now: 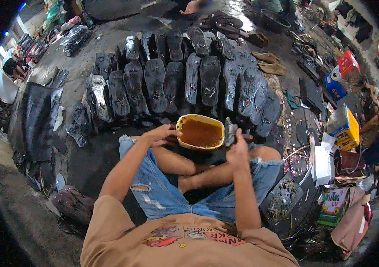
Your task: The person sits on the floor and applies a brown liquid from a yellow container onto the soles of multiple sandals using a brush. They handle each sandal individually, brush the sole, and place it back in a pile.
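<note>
Between knees on floor: yellow tub (200,132) of brown glue, long axis crosswise; left hand (160,135) gripping its left rim; right hand (237,149) pinching dark sole piece (230,131) just right

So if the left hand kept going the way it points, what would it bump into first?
The left hand points right, and its fingers already reach the rim of the yellow tub of brown glue, so it would probably meet that first.

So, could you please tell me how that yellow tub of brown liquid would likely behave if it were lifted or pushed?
The yellow tub looks nearly full of brown liquid, so it is probably heavy for its size and apt to slop if tilted. Its rim looks smeared, so possibly sticky or slippery. The left hand grips one edge only, and lifting from there might tip it.
</note>
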Available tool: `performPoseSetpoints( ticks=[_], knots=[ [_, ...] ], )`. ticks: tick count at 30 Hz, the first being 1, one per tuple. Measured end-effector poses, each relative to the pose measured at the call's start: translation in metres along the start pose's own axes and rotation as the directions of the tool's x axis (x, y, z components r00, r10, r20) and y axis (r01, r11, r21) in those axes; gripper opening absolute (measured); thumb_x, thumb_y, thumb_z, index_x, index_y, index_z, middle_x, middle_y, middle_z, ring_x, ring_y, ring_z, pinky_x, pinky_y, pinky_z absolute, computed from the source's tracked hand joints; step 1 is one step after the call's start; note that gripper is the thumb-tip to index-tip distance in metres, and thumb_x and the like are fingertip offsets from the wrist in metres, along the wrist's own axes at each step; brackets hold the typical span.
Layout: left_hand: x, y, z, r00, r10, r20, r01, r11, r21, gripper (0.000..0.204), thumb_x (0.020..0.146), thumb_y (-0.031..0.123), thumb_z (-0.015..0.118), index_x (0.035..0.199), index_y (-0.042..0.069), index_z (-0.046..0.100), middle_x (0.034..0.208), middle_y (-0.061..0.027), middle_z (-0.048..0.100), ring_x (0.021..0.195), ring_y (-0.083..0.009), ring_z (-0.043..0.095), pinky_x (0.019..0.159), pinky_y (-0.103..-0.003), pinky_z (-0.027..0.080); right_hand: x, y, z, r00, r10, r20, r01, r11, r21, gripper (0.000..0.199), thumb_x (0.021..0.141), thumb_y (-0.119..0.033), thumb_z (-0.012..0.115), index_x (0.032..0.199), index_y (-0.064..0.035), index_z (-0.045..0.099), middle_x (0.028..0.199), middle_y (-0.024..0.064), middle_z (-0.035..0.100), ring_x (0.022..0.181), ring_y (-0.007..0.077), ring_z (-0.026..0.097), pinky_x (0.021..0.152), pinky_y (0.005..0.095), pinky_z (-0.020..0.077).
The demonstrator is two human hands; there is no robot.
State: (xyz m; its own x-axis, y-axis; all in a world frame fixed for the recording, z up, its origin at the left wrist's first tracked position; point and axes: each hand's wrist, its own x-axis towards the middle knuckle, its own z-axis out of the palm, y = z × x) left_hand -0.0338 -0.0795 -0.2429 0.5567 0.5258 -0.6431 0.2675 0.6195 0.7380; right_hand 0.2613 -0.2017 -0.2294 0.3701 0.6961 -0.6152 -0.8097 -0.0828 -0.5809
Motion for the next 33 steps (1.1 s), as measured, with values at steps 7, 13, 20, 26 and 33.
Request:
performPoseSetpoints(
  ticks=[7, 13, 20, 26, 33],
  knots=[
    [0.036, -0.041, -0.021, 0.989, 0.142, 0.036, -0.14, 0.989, -0.042, 0.061, 0.08, 0.025, 0.075, 0.134, 0.011, 0.053, 0.117, -0.002, 0.064, 0.108, -0.0161, 0.057, 0.097, -0.041, 0.039, 0.023, 0.016, 0.002, 0.987, 0.032, 0.159, -0.02, 0.997, -0.074, 0.03, 0.103, -0.035, 0.055, 0.114, -0.0093, 0.064, 0.111, 0.0014, 0.068, 0.101, 0.0191, 0.064, 0.094, 0.038, 0.0497],
    [-0.024, -0.024, -0.003, 0.95, 0.277, -0.141, -0.307, 0.91, -0.278, 0.062, 0.083, 0.023, 0.074, 0.137, 0.004, 0.051, 0.122, -0.0057, 0.063, 0.105, -0.0159, 0.061, 0.082, -0.033, 0.053, -0.013, -0.003, 0.008, 0.955, 0.043, 0.293, -0.04, 0.999, -0.016, 0.029, 0.105, -0.033, 0.05, 0.117, -0.009, 0.063, 0.111, 0.0053, 0.069, 0.1, 0.0215, 0.067, 0.094, 0.0399, 0.0531],
    [-0.063, -0.003, -0.001, 0.912, 0.371, -0.176, -0.402, 0.715, -0.572, 0.062, 0.08, 0.035, 0.075, 0.13, 0.002, 0.056, 0.121, -0.0136, 0.058, 0.11, -0.0277, 0.059, 0.096, -0.048, 0.053, -0.021, -0.036, 0.056, 0.894, 0.055, 0.444, -0.074, 0.997, 0.027, 0.041, 0.107, -0.044, 0.034, 0.127, -0.0164, 0.056, 0.121, 0.0144, 0.067, 0.11, 0.0319, 0.066, 0.092, 0.0547, 0.0531],
    [-0.04, 0.089, -0.011, 0.855, 0.413, -0.314, -0.515, 0.604, -0.609, 0.062, 0.083, 0.038, 0.076, 0.134, 0.01, 0.052, 0.138, -0.0193, 0.049, 0.13, -0.0376, 0.047, 0.102, -0.065, 0.044, 0.043, -0.07, 0.158, 0.824, -0.133, 0.551, 0.059, 0.987, 0.15, 0.047, 0.108, -0.045, 0.031, 0.14, -0.015, 0.047, 0.13, 0.0135, 0.063, 0.121, 0.0314, 0.059, 0.095, 0.0462, 0.0509],
    [0.052, 0.235, -0.04, 0.778, 0.415, -0.472, -0.629, 0.515, -0.583, 0.086, 0.077, 0.035, 0.077, 0.146, 0.006, 0.035, 0.144, -0.0233, 0.038, 0.134, -0.0424, 0.042, 0.107, -0.067, 0.036, 0.131, -0.106, 0.23, 0.816, -0.197, 0.544, 0.058, 0.963, 0.262, 0.038, 0.107, -0.041, 0.035, 0.121, -0.0127, 0.056, 0.12, 0.0139, 0.067, 0.11, 0.0328, 0.065, 0.095, 0.0503, 0.0536]
  ],
)
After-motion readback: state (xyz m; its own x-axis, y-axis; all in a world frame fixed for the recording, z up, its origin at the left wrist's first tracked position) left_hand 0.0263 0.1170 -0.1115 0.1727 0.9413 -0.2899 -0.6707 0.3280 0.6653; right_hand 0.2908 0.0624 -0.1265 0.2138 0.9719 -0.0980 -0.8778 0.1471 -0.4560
